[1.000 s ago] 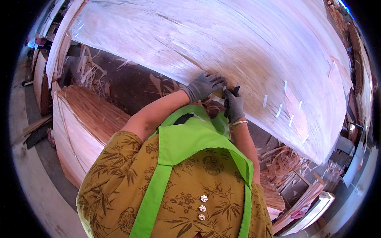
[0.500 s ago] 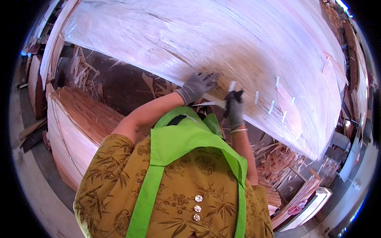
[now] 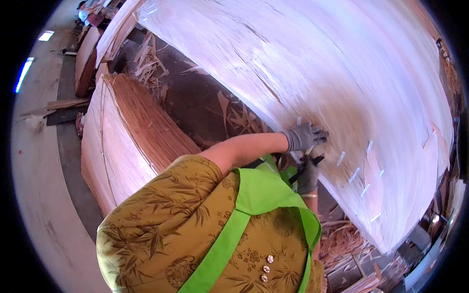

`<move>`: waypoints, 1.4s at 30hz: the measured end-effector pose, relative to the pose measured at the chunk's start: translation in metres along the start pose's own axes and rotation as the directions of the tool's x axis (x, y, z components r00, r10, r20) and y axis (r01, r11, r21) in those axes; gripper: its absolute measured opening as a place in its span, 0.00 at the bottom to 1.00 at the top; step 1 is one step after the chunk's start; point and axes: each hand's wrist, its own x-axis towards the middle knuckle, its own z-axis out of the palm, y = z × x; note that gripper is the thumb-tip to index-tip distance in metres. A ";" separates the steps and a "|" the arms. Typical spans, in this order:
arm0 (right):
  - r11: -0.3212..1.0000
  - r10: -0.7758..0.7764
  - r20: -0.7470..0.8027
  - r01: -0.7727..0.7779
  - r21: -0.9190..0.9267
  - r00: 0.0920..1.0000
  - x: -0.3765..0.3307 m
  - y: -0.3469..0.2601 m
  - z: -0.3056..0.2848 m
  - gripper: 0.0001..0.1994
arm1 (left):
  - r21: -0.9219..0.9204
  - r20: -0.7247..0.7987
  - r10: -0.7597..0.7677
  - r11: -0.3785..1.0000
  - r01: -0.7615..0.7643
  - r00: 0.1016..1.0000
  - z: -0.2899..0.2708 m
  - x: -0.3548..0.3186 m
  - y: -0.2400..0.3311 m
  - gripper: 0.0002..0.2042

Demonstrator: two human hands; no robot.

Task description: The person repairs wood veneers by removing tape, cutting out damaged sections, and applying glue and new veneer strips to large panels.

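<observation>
My left hand [image 3: 306, 137], in a grey glove, lies flat on a broad pale wood veneer sheet [image 3: 288, 63], its fingers pointing right over a brownish stained patch [image 3: 342, 115]. Just below it, at the sheet's near edge, is my right hand [image 3: 308, 178], gloved in grey with dark fingertips. Its fingers are bent closed, and a small pale bit shows at their tips; what they hold is partly hidden. Short white tape strips [image 3: 341, 158] stick to the sheet right of my hands, beside a pinkish patch of veneer [image 3: 373, 171]. One more tape strip [image 3: 299, 120] sits just above my left hand.
A thick stack of veneer [image 3: 141, 127] stands at left, its layered edge facing the sheet. Torn veneer scraps [image 3: 151, 61] lie in the dark gap between them. More scraps [image 3: 342, 239] are heaped at lower right. At far upper left, another person [image 3: 90, 15] is beside more stacks.
The view has swung, so sheet and hands appear lower and further right. My left hand now lies just above my right hand, nearly touching. The white strip at my right fingertips no longer shows plainly.
</observation>
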 end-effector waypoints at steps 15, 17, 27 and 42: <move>0.911 -0.092 0.226 0.174 -0.375 0.970 0.013 0.004 0.131 0.06 | -0.082 -0.056 -0.035 0.996 0.030 0.998 -0.063 -0.185 -0.189 0.19; 0.951 -0.106 0.191 0.156 -0.267 0.976 0.022 -0.010 0.189 0.06 | -0.160 -0.065 0.030 0.986 -0.040 0.997 -0.069 -0.181 -0.218 0.19; 0.927 -0.040 -0.097 0.001 -0.376 0.994 0.063 -0.008 0.270 0.06 | -0.025 0.065 0.010 1.000 -0.008 0.998 -0.077 -0.148 -0.242 0.20; 0.940 -0.086 0.105 0.116 -0.322 0.991 0.062 -0.004 0.351 0.07 | -0.123 -0.024 -0.219 0.969 0.215 0.975 -0.123 -0.199 -0.314 0.30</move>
